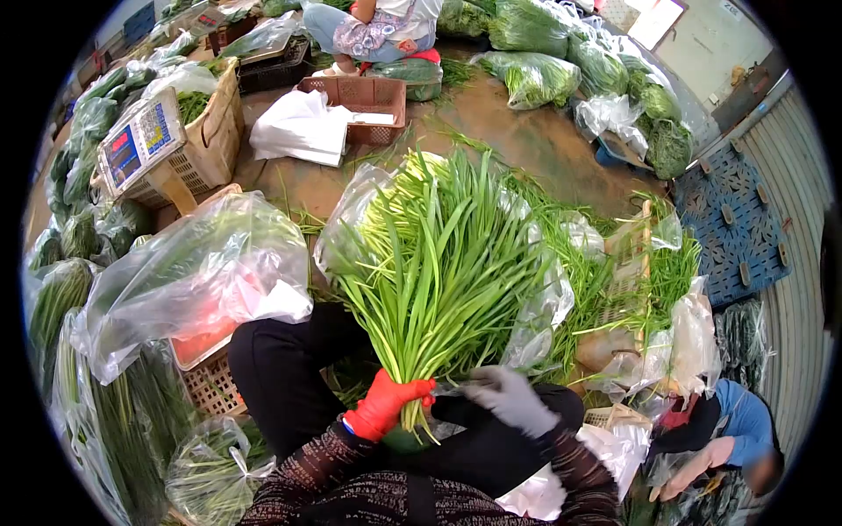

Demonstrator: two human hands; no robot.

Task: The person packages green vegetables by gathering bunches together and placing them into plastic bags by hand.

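Left hand (380, 405) (red glove) — closed around upright greens (421, 289); right hand (512, 399) (grey glove) — partly open, beside them.

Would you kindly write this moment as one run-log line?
left hand: gripping green bunch by lower stems | right hand: beside stems, grasp unclear | leaves: fanned outward | scale: ahead, left

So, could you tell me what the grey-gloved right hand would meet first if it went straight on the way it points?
Most likely the bunch of green stalks, low down by the red-gloved left hand holding it; the right hand's fingers point that way, though depth is hard to judge here.
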